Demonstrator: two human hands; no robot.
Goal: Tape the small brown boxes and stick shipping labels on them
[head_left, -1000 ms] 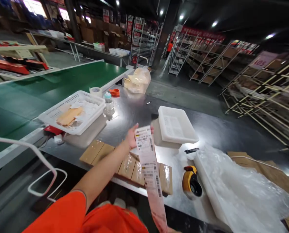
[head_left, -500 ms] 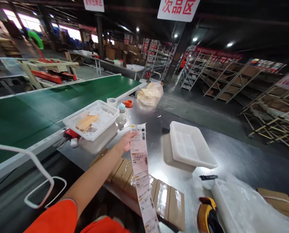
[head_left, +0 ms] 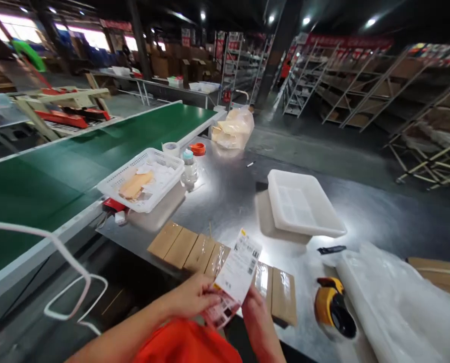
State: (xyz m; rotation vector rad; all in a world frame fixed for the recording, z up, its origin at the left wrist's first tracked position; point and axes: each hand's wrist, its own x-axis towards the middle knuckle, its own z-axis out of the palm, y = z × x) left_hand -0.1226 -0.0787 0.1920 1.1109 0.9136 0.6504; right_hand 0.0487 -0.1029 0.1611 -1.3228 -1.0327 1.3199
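**Folded label strip (head_left: 239, 264) held before the box row (head_left: 177, 245)**

The left hand (head_left: 190, 297) is clamped on the strip's lower part, thumb on top, other fingers mostly hidden beneath. The right hand (head_left: 257, 315) touches its lower right edge; those fingertips are partly hidden, so whether they pinch I cannot tell. The printed upper part juts past the fingers of both hands, overlapping the box row in view. Right of the row sits a tape dispenser (head_left: 324, 305); beyond its right part, a white tray (head_left: 296, 204); beyond its left end, a white basket (head_left: 163, 194), then a green conveyor belt (head_left: 77, 169).
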